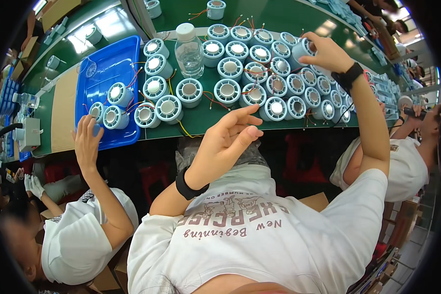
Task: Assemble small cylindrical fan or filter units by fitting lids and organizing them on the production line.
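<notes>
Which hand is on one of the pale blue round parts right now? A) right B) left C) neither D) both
A: the right hand grips a pale blue round part at the far end of the cluster, while the left hand hangs open above the table edge, holding nothing.

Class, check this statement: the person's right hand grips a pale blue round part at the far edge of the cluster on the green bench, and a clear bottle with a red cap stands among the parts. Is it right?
Not quite. In the head view the bottle has a white cap, not red. The rest holds: the right hand grips a pale blue round part on the green bench.
</notes>
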A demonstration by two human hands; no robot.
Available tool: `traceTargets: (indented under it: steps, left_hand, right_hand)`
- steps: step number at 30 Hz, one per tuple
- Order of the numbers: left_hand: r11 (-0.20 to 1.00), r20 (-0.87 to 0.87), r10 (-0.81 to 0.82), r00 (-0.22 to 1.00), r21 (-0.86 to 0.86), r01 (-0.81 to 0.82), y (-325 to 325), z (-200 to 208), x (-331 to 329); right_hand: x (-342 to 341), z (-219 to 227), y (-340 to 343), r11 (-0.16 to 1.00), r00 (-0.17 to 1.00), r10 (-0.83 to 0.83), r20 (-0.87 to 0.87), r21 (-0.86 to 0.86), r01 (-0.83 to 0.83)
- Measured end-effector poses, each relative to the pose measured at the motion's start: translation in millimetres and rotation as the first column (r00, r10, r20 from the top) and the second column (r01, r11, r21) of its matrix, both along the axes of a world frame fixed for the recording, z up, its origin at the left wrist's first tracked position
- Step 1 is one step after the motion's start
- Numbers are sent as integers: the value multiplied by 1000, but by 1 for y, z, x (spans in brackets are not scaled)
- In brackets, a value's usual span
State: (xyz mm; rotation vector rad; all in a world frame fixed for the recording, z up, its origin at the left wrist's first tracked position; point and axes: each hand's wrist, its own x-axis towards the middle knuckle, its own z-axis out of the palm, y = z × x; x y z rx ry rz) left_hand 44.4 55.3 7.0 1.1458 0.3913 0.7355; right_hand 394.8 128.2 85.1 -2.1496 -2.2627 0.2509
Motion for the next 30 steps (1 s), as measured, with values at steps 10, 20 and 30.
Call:
traceTargets:
  steps: [10, 20, 30]
  left_hand:
    - [999, -49, 40, 998, -28, -41, 3, -8, -4]
    - [1000, -148, -11, 989, 15, 13, 13, -13, -8]
    - [999, -186, -25, 982, 35, 32, 20, 5, -42]
  right_hand:
    - [48, -24, 17, 982, 980, -179, 91, -46, 184]
    - [-65, 118, 68, 976, 989, -132, 70, 183, 117]
    - [-43, 10, 280, 939, 879, 247, 409, -326, -112]
